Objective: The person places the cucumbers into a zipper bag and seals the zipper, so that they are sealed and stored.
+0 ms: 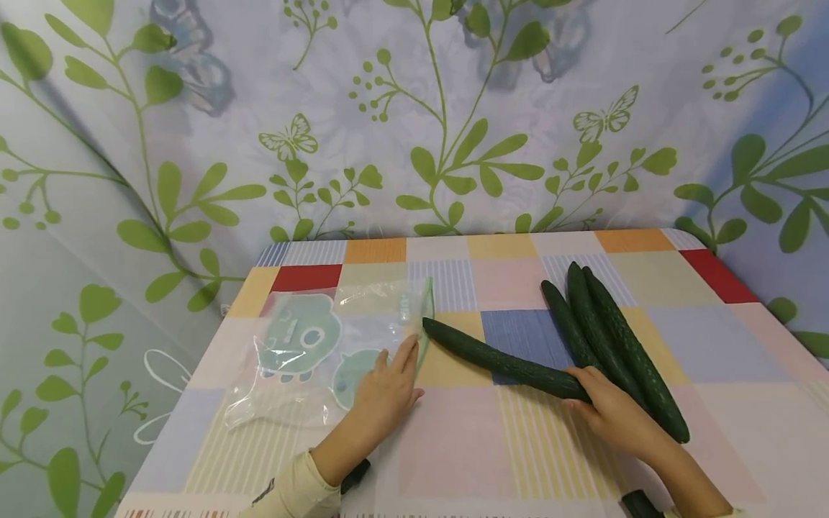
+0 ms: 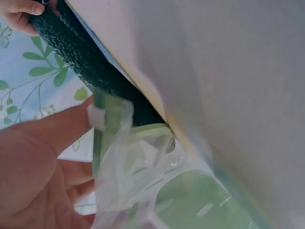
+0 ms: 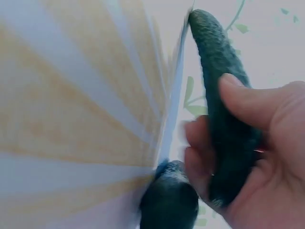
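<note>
A clear zip bag (image 1: 304, 392) with green cartoon prints lies flat at the left of the table. My left hand (image 1: 386, 388) is at its green-edged mouth, and in the left wrist view the left fingers (image 2: 76, 121) hold one edge of the mouth (image 2: 97, 143) raised. The right hand (image 1: 612, 414) grips a dark green cucumber (image 1: 499, 360) near one end. Its far tip meets the bag's mouth; how far inside it reaches, I cannot tell. In the right wrist view, thumb and fingers (image 3: 238, 93) curl round that cucumber (image 3: 217, 52).
Several more cucumbers (image 1: 637, 345) lie side by side on the right of the table, close to my right hand. A patchwork cloth (image 1: 447, 460) covers the table. Behind it hangs a leaf-patterned curtain (image 1: 401, 137).
</note>
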`<state>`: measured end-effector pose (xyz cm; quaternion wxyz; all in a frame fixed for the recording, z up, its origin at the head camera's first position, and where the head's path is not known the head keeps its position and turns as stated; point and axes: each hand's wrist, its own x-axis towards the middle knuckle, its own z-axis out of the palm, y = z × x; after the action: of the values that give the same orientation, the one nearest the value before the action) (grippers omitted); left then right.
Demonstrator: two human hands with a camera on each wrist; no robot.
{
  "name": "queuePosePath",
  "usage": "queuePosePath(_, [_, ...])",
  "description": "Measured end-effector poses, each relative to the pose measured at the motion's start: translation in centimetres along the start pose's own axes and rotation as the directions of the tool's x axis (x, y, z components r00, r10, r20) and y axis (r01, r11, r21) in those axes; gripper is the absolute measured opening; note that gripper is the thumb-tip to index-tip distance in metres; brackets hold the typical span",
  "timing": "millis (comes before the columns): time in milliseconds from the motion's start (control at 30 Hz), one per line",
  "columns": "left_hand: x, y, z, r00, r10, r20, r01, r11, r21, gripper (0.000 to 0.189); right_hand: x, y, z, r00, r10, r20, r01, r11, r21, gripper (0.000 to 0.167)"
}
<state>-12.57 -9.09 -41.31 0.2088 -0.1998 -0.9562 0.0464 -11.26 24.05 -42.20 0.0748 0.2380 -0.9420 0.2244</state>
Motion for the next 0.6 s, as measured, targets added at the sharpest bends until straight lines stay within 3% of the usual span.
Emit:
queuePosePath(133, [-0.3,-0.1,0.1,0.999,0.003,0.036,-0.003,1.0,-0.005,0.074,0.4,0.3,0.1,0.993,-0.06,-0.105,0.065,0.996,0.053,0.039])
queuePosePath(300, [-0.5,-0.6,0.4,0.999,0.022,0.027,-0.022,1.0,0.0,0.075,1.7,0.4,0.3,0.989,-0.084,-0.119,0.099,0.986,0.131,0.038])
queuePosePath(433, [-0.3,-0.9,0.5,0.998,0.041,0.037,-0.042,0.999,0.009,0.075,2.7,0.4,0.2,0.997,-0.025,-0.067,0.036,0.984,0.173,0.039])
queuePosePath(600, [-0.2,-0.9,0.3,0.988,0.044,0.149,-0.039,0.999,-0.036,0.074,2.8,0.5,-0.1,0.997,0.07,0.012,-0.071,0.971,0.23,0.042])
